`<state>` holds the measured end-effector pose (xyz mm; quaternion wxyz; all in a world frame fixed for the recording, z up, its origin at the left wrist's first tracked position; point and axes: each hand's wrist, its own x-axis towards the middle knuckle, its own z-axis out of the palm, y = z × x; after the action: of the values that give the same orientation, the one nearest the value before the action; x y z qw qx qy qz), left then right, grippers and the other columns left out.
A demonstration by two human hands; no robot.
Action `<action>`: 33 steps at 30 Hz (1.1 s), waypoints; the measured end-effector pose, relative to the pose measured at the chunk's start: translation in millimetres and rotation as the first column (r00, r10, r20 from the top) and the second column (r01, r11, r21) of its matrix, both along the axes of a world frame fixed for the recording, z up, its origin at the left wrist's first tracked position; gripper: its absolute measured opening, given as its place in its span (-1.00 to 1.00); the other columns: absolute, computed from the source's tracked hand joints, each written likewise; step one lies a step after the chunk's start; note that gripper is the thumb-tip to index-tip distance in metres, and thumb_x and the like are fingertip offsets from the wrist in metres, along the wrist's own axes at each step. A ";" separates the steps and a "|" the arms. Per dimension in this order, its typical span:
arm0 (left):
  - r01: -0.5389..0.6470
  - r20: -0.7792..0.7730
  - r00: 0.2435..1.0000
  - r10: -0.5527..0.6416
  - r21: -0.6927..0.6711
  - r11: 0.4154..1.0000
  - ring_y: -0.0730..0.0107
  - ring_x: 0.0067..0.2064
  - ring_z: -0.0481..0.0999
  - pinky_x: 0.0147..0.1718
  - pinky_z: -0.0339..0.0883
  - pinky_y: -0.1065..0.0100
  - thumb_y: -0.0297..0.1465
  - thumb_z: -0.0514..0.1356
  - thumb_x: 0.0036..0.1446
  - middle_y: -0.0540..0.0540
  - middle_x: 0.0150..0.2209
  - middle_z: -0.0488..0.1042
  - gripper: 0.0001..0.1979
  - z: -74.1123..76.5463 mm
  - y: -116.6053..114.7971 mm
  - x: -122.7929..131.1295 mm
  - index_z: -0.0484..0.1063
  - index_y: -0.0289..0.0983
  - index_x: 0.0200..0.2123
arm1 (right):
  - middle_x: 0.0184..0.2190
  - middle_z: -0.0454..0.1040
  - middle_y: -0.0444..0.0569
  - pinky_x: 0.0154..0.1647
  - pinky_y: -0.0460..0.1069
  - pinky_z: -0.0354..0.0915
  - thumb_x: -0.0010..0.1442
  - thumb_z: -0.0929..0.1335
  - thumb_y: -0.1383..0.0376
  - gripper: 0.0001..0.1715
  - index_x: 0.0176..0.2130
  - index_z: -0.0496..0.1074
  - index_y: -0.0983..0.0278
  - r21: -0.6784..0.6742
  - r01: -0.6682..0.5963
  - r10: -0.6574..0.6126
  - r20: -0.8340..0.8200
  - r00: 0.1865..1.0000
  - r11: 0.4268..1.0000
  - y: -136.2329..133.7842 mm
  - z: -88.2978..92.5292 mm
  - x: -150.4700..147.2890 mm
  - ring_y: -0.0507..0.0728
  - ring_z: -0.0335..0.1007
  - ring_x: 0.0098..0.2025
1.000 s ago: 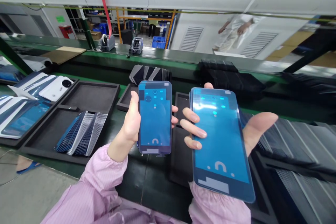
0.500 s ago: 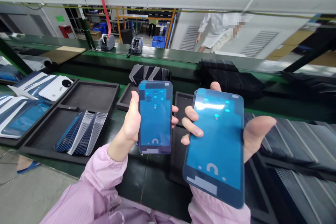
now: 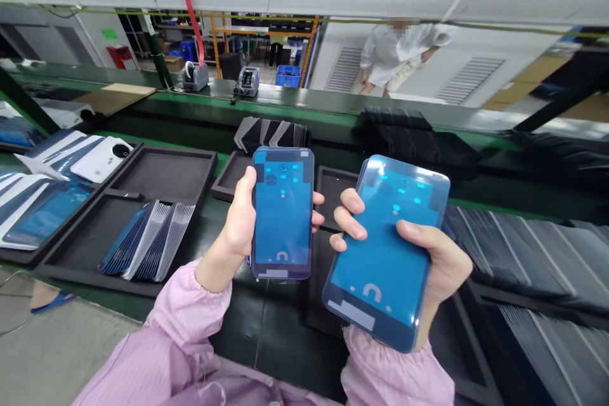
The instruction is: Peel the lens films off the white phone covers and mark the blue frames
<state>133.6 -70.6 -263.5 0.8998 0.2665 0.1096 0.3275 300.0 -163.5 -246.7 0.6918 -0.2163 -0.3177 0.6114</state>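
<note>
My left hand (image 3: 238,222) grips an upright blue-filmed phone back cover (image 3: 282,212) by its edges, thumb on the left side, fingertips showing at its right edge. A small stack of similar blue-filmed covers (image 3: 385,254), tilted to the left, is held in my right hand (image 3: 438,260); its thumb lies across the top cover and its fingers curl around the left edge. Both hands are raised above a dark foam tray (image 3: 333,187) on the green workbench.
A dark foam tray (image 3: 118,216) at left holds a fanned row of covers (image 3: 147,241). White and blue covers (image 3: 71,171) lie further left. Dark stacked trays (image 3: 533,254) fill the right. Behind a green conveyor (image 3: 295,101), a person in white (image 3: 394,54) stands.
My right hand has tilted its stack leftwards and its thumb has closed over the top cover. The left hand's cover barely moved. The person in white shifted left behind the conveyor.
</note>
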 end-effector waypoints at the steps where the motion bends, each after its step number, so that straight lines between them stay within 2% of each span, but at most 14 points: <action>1: 0.002 0.002 1.000 -0.002 0.000 1.000 0.09 -0.24 0.64 -0.19 0.53 0.13 0.13 -0.35 0.42 -0.33 -0.13 0.63 -0.09 -0.3 0.1 0.0 0.58 -0.42 0.01 | -0.29 0.45 -0.06 -0.32 -0.04 0.57 0.01 0.52 0.26 -0.66 -0.15 0.58 0.21 -0.007 -0.012 0.012 0.011 1.000 1.000 0.6 -0.1 -0.5 0.07 0.40 -0.36; 4: 0.008 -0.002 1.000 -0.008 -0.007 1.000 0.07 -0.23 0.64 -0.19 0.53 0.11 0.14 -0.28 0.41 -0.33 -0.14 0.63 -0.14 0.1 -0.2 -0.1 0.57 -0.41 0.01 | -0.40 0.49 -0.05 -0.29 -0.01 0.59 0.02 0.49 0.24 -0.67 -0.15 0.62 0.22 -0.017 -0.026 0.027 0.035 0.999 1.000 0.9 0.4 -2.5 0.15 0.50 -0.31; 6: 0.007 0.002 1.000 -0.007 -0.006 1.000 0.06 -0.22 0.64 -0.19 0.52 0.12 0.13 -0.22 0.39 -0.32 -0.14 0.63 -0.18 0.2 -0.9 -0.1 0.57 -0.40 0.02 | -0.40 0.55 -0.02 -0.28 0.03 0.61 0.01 0.49 0.20 -0.62 -0.14 0.64 0.22 -0.047 -0.006 0.008 0.052 0.999 0.999 0.4 0.5 -4.0 0.19 0.54 -0.29; 10: 0.017 0.013 1.000 -0.018 0.017 1.000 0.05 -0.17 0.65 -0.16 0.51 0.15 0.12 -0.11 0.35 -0.33 -0.11 0.64 -0.25 -2.0 -2.9 0.3 0.56 -0.40 0.03 | -0.22 0.67 0.03 -0.19 0.13 0.65 -0.03 0.50 0.18 -0.55 -0.09 0.67 0.18 -0.117 0.079 -0.069 0.089 0.994 0.990 0.9 -2.4 -3.9 0.26 0.63 -0.20; 14: 0.013 -0.028 1.000 -0.012 0.041 0.999 0.04 -0.15 0.66 -0.13 0.52 0.14 0.09 -0.07 0.37 -0.34 -0.06 0.65 -0.29 -4.2 -4.2 0.3 0.56 -0.38 0.05 | -0.04 0.67 -0.04 -0.15 0.15 0.67 -0.03 0.52 0.24 -0.57 -0.09 0.66 0.14 -0.087 0.200 -0.196 0.053 0.979 0.976 4.1 -9.1 -0.2 0.26 0.65 -0.11; 16: 0.001 -0.054 0.999 0.002 0.062 0.998 0.04 -0.15 0.67 -0.15 0.53 0.15 0.08 -0.11 0.40 -0.34 -0.06 0.65 -0.28 -3.8 -4.0 -0.1 0.58 -0.40 0.01 | -0.10 0.67 -0.04 -0.17 0.16 0.67 -0.04 0.56 0.22 -0.62 -0.15 0.66 0.17 -0.095 0.263 -0.258 0.067 0.964 0.960 5.6 -11.5 2.1 0.25 0.66 -0.17; 19: -0.021 -0.074 0.997 0.027 0.083 0.996 0.10 -0.21 0.67 -0.22 0.54 0.19 0.09 -0.16 0.42 -0.33 -0.08 0.65 -0.24 -2.3 -3.1 -0.4 0.60 -0.41 -0.04 | -0.34 0.66 -0.06 -0.34 0.10 0.66 -0.10 0.64 0.15 -0.63 -0.26 0.64 0.20 -0.120 0.302 -0.287 0.128 0.949 0.946 6.5 -11.1 3.5 0.21 0.64 -0.35; 21: -0.038 -0.077 0.996 0.045 0.090 0.995 0.13 -0.24 0.67 -0.25 0.54 0.22 0.10 -0.13 0.42 -0.31 -0.09 0.66 -0.25 -1.6 -2.7 -0.1 0.60 -0.39 -0.03 | -0.41 0.64 -0.08 -0.44 0.05 0.63 -0.14 0.66 0.16 -0.62 -0.30 0.63 0.20 -0.118 0.322 -0.302 0.162 0.940 0.939 6.1 -8.7 1.2 0.20 0.63 -0.42; 24: -0.059 -0.078 0.995 0.068 0.107 0.993 0.14 -0.23 0.68 -0.23 0.56 0.22 0.10 -0.14 0.43 -0.31 -0.08 0.66 -0.25 -1.1 -3.2 1.1 0.61 -0.39 -0.04 | -0.41 0.64 -0.08 -0.44 0.05 0.63 -0.10 0.63 0.23 -0.65 -0.27 0.62 0.20 -0.117 0.378 -0.352 0.198 0.915 0.918 4.4 -6.2 -6.5 0.21 0.62 -0.43; 28: -0.052 -0.089 0.994 0.062 0.107 0.993 0.16 -0.22 0.68 -0.23 0.59 0.22 0.09 -0.18 0.45 -0.32 -0.05 0.65 -0.21 0.0 -5.3 2.0 0.62 -0.40 -0.07 | -0.37 0.64 -0.07 -0.43 0.08 0.61 -0.04 0.60 0.21 -0.62 -0.19 0.61 0.20 -0.166 0.469 -0.426 0.236 0.873 0.868 2.4 -8.1 -14.6 0.21 0.61 -0.43; 33: -0.090 -0.129 0.986 0.108 0.139 0.986 0.11 -0.21 0.69 -0.21 0.59 0.18 0.06 -0.15 0.46 -0.33 -0.05 0.65 -0.27 1.2 -7.5 2.0 0.60 -0.39 -0.04 | -0.39 0.60 -0.12 -0.41 -0.07 0.56 -0.10 0.61 0.24 -0.67 -0.30 0.59 0.27 -0.148 0.583 -0.544 0.236 0.805 0.799 1.0 -9.4 -13.3 0.10 0.56 -0.43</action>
<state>135.6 -78.1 -262.3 0.8532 0.3417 0.1618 0.3593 286.7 -162.5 -256.1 0.7833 -0.4289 -0.2327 0.3852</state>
